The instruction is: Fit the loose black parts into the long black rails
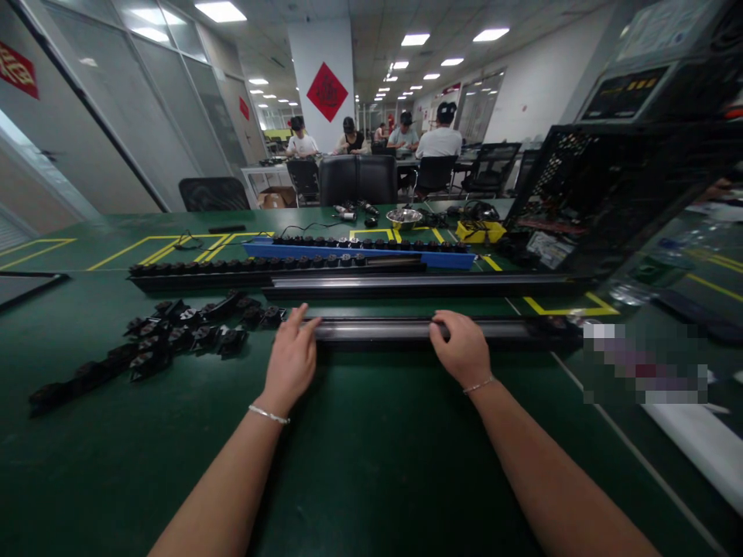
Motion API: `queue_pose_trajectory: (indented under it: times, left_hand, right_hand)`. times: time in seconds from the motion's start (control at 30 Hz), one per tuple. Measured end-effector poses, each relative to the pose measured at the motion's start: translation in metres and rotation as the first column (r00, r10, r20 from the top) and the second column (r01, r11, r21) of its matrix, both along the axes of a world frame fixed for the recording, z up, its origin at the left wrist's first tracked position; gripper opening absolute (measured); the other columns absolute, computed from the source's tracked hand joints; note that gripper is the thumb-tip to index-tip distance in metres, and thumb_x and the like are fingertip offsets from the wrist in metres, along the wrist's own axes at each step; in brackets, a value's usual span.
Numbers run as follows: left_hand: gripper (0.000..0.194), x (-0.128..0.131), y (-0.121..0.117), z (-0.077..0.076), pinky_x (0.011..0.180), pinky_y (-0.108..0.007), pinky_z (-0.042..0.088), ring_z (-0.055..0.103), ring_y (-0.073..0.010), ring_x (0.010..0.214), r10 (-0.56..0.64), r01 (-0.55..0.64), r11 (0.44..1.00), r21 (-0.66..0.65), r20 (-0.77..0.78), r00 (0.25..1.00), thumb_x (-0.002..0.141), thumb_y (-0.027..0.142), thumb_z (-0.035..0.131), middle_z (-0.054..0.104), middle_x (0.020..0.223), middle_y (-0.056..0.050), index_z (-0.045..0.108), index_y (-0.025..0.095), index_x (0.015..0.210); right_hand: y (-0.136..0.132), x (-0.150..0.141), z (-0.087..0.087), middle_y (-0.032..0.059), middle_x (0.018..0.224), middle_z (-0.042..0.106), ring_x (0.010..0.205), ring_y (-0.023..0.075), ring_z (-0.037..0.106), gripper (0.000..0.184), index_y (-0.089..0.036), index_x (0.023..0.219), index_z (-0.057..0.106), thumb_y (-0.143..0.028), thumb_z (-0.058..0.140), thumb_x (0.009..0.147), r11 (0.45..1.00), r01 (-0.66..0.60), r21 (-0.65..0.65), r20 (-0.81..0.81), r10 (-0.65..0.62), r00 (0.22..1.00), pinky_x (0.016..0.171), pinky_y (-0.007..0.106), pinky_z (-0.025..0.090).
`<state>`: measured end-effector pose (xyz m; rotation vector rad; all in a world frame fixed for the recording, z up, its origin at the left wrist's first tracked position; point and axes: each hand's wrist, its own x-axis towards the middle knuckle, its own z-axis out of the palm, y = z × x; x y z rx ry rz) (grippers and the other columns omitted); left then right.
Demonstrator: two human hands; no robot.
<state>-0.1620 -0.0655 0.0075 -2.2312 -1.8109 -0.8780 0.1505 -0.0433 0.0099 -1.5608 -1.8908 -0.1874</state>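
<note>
A long black rail [371, 331] with a shiny grey channel lies crosswise in front of me on the green table. At its left part rests my left hand [293, 352], fingers stretched and apart, touching or just over the rail. My right hand [463, 346] is farther along it, with thumb and forefinger curled round the rail's edges; the other fingers are partly hidden. Left of the rail lies a loose pile of small black parts with round tops [179, 336]. Behind is a second black rail [406, 285] with an open channel.
Farther back are a black rail filled with round parts [232, 267] and a blue rail [371, 251]. A metal bowl [405, 217], a yellow tray [481, 231] and cables stand beyond. An open computer case [572, 193] and a bottle [655, 267] are at right. People sit behind.
</note>
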Motion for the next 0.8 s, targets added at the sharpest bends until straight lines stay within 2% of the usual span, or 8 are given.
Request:
queue_pose_trajectory:
  times: [0.07, 0.17, 0.2, 0.23, 0.27, 0.4, 0.53, 0.8]
  left_hand:
    - [0.042, 0.021, -0.005, -0.002, 0.110, -0.044, 0.030, 0.029, -0.0202, 0.137, -0.184, 0.178, 0.981, -0.072, -0.088, 0.979, 0.092, 0.023, 0.028, 0.036, 0.147, -0.009, 0.049, 0.021, 0.129]
    - [0.046, 0.035, -0.011, -0.006, 0.111, -0.049, 0.025, 0.027, -0.0216, 0.138, -0.297, 0.260, 0.947, -0.191, -0.201, 0.934, 0.093, 0.027, 0.031, 0.036, 0.148, -0.006, 0.039, 0.025, 0.138]
    - [0.048, 0.036, -0.011, -0.006, 0.112, -0.051, 0.023, 0.025, -0.0224, 0.139, -0.306, 0.259, 0.942, -0.214, -0.227, 0.924, 0.092, 0.029, 0.033, 0.035, 0.148, -0.005, 0.035, 0.026, 0.140]
    - [0.050, 0.036, -0.012, -0.007, 0.112, -0.052, 0.022, 0.023, -0.0231, 0.139, -0.311, 0.257, 0.939, -0.229, -0.246, 0.918, 0.092, 0.030, 0.035, 0.034, 0.149, -0.005, 0.033, 0.027, 0.141]
    - [0.051, 0.035, -0.012, -0.007, 0.112, -0.053, 0.021, 0.022, -0.0236, 0.140, -0.315, 0.255, 0.937, -0.239, -0.259, 0.913, 0.091, 0.032, 0.037, 0.032, 0.150, -0.004, 0.031, 0.028, 0.142]
    - [0.053, 0.032, -0.011, -0.008, 0.111, -0.054, 0.021, 0.020, -0.0249, 0.140, -0.318, 0.254, 0.936, -0.244, -0.274, 0.908, 0.089, 0.034, 0.042, 0.029, 0.151, -0.003, 0.031, 0.033, 0.141]
    - [0.054, 0.034, -0.012, -0.007, 0.111, -0.054, 0.021, 0.022, -0.0242, 0.140, -0.307, 0.242, 0.938, -0.248, -0.269, 0.913, 0.089, 0.032, 0.043, 0.031, 0.150, -0.002, 0.031, 0.034, 0.141]
    - [0.057, 0.033, -0.012, -0.006, 0.112, -0.053, 0.020, 0.021, -0.0238, 0.140, -0.315, 0.249, 0.935, -0.254, -0.266, 0.911, 0.087, 0.031, 0.045, 0.031, 0.150, -0.001, 0.029, 0.033, 0.142]
  right_hand:
    - [0.005, 0.029, 0.005, 0.0132, 0.097, 0.064, 0.093, 0.0251, 0.055, 0.026, -0.015, 0.097, 0.061, -0.028, 0.044, 0.083, 0.972, 0.217, 0.090, -0.043, -0.214, 0.976, 0.083, 0.038, 0.040]
    - [0.007, 0.079, 0.007, 0.0230, 0.109, 0.058, 0.104, 0.0318, 0.047, 0.040, -0.007, 0.110, 0.057, -0.030, 0.047, 0.079, 0.811, 0.569, 0.138, -0.113, -0.558, 0.822, 0.085, 0.041, 0.033]
    - [0.007, 0.093, 0.006, 0.0255, 0.114, 0.054, 0.107, 0.0335, 0.044, 0.044, -0.006, 0.114, 0.055, -0.030, 0.048, 0.078, 0.736, 0.666, 0.125, -0.157, -0.648, 0.745, 0.085, 0.042, 0.032]
    - [0.007, 0.105, 0.003, 0.0270, 0.118, 0.051, 0.109, 0.0348, 0.042, 0.047, -0.005, 0.116, 0.054, -0.031, 0.049, 0.077, 0.675, 0.732, 0.091, -0.192, -0.709, 0.678, 0.084, 0.043, 0.031]
    - [0.006, 0.114, 0.000, 0.0273, 0.120, 0.050, 0.109, 0.0357, 0.041, 0.048, -0.005, 0.116, 0.054, -0.031, 0.050, 0.076, 0.640, 0.767, 0.056, -0.210, -0.743, 0.635, 0.082, 0.044, 0.031]
    - [0.005, 0.124, -0.009, 0.0243, 0.122, 0.047, 0.109, 0.0361, 0.038, 0.034, -0.011, 0.100, 0.065, -0.027, 0.052, 0.074, 0.628, 0.778, 0.008, -0.184, -0.764, 0.618, 0.078, 0.045, 0.030]
    - [0.005, 0.117, -0.005, 0.0225, 0.120, 0.049, 0.108, 0.0353, 0.038, 0.034, -0.010, 0.096, 0.067, -0.030, 0.052, 0.073, 0.623, 0.782, -0.014, -0.135, -0.776, 0.616, 0.080, 0.046, 0.032]
    - [0.008, 0.103, -0.004, 0.0181, 0.092, 0.059, 0.091, 0.0333, 0.050, 0.034, -0.011, 0.092, 0.063, -0.033, 0.052, 0.070, 0.702, 0.710, -0.054, -0.053, -0.712, 0.700, 0.072, 0.045, 0.040]
